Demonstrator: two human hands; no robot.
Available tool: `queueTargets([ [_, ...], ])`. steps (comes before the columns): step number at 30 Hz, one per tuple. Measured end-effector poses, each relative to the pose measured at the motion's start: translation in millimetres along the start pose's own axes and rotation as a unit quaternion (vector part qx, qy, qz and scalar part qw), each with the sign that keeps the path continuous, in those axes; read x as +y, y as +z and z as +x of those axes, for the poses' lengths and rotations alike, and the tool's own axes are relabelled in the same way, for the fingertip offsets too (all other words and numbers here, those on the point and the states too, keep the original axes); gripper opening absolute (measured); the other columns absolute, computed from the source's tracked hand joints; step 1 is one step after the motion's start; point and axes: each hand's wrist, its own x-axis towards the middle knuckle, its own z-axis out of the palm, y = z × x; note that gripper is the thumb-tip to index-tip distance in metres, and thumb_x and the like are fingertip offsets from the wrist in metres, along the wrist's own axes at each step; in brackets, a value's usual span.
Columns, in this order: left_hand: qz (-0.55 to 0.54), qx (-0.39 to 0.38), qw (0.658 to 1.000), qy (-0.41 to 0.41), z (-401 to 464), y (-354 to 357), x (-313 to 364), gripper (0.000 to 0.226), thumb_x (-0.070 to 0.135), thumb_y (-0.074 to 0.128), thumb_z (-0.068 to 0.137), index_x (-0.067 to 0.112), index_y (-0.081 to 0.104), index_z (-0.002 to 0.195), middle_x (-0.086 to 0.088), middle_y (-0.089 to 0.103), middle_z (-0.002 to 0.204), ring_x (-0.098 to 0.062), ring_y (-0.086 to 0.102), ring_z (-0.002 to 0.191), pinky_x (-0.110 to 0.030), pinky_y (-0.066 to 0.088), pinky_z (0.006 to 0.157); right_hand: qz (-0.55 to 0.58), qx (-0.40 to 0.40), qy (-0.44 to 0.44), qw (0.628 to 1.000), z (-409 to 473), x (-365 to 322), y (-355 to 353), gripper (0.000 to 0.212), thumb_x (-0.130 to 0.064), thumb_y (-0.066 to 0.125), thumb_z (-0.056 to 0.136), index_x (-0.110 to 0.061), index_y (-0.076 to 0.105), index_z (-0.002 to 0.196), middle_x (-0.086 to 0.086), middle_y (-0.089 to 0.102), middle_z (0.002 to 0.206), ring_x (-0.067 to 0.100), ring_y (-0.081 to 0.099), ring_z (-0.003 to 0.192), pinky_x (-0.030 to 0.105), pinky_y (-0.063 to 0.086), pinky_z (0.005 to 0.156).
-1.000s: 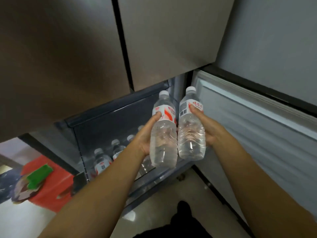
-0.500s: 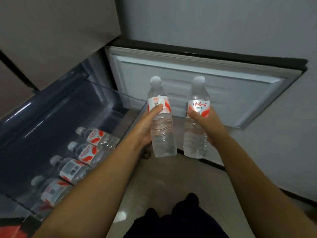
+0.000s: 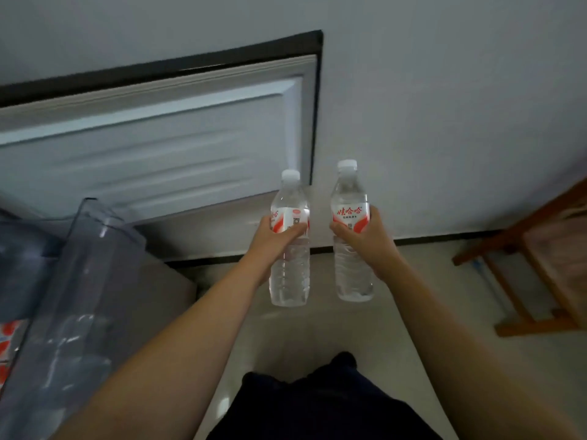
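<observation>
Head camera, looking down and forward along two bare forearms. The left hand [image 3: 273, 240] grasps a clear plastic water bottle, the left bottle [image 3: 289, 277], with the fingers wrapped round the back of its red-and-white label and the thumb curled across the front. The right hand [image 3: 370, 241] grasps a matching one, the right bottle [image 3: 352, 274], in the same way, thumb across the lower edge of the label, which bears red characters. Both bottles stand upright, white caps on top, and look full. They are held side by side in mid-air above the pale floor [image 3: 286, 338], near each other with a narrow gap between them, roughly at the centre of the picture.

Behind them is a grey wall [image 3: 444, 106] with a dark strip along its foot. To the left, an open refrigerator door [image 3: 152, 147] shows its pale ribbed inner lining and dark edge. At lower left a clear plastic drawer [image 3: 79, 281] juts out, with blurred red-and-white labels [image 3: 6, 339] at the picture's left edge. A wooden chair frame [image 3: 540, 265] stands at the right. The person's dark clothing [image 3: 317, 404] fills the bottom centre.
</observation>
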Motion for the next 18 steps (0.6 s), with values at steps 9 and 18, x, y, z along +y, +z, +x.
queueTargets([
  [9, 0.052, -0.113, 0.992, 0.012, 23.4, 158.5, 18.5, 0.052, 0.027, 0.076, 0.078, 0.022, 0.046, 0.119, -0.005, 0.062, 0.115, -0.026, 0.065, 0.101, -0.047, 0.055, 0.088, 0.029, 0.138, 0.04, 0.989, 0.0, 52.2, -140.0, 0.067, -0.035, 0.076, 0.077, -0.017, 0.041, 0.132, -0.005, 0.057, 0.104, 0.016, 0.059, 0.097, 0.028, 0.048, 0.078],
  [18, 0.136, -0.26, 0.955, 0.044, 38.3, 303.6, 33.7, 0.064, 0.029, 0.077, 0.076, 0.015, 0.043, 0.129, -0.007, 0.06, 0.116, -0.026, 0.063, 0.101, -0.028, 0.052, 0.064, 0.099, 0.31, 0.082, 0.942, -24.5, 99.4, -246.2, 0.067, -0.032, 0.076, 0.079, -0.017, 0.038, 0.132, -0.008, 0.057, 0.1, 0.004, 0.059, 0.087, 0.022, 0.051, 0.071],
])
